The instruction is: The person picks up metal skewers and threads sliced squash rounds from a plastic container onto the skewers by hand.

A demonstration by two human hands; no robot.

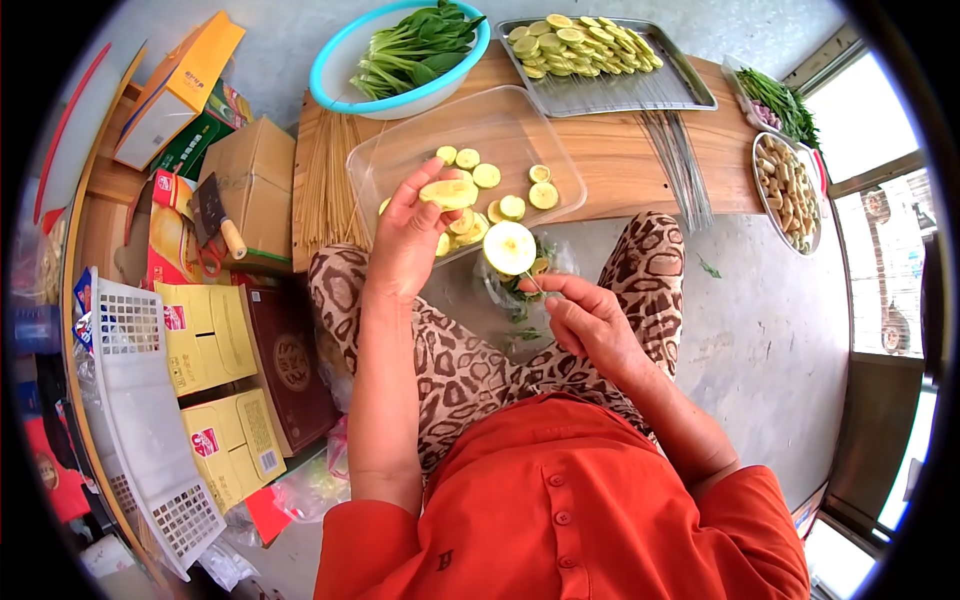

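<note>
My left hand (pixel 408 225) holds pale green vegetable slices (pixel 449 194) between thumb and fingers, above a clear plastic tub (pixel 548 150). Loose round slices (pixel 486 176) lie in the tub. In my right hand (pixel 590 318) is a thin skewer (pixel 531 281), pinched near one end, with a large round slice (pixel 509 248) at its far end beside the tub's near edge. Behind the tub, a metal tray (pixel 690 88) carries a pile of skewered slices (pixel 580 46). Metal skewers (pixel 676 170) lie right of the tub, and wooden sticks (pixel 330 185) lie left of it.
A blue-rimmed bowl (pixel 322 75) of leafy greens (pixel 418 48) stands at the back. On the right are a plate of small pale pieces (pixel 788 193) and chopped greens (pixel 780 108). Boxes (pixel 250 180) and a cleaver (pixel 212 210) are at left; a plastic bag (pixel 555 262) is below the table edge.
</note>
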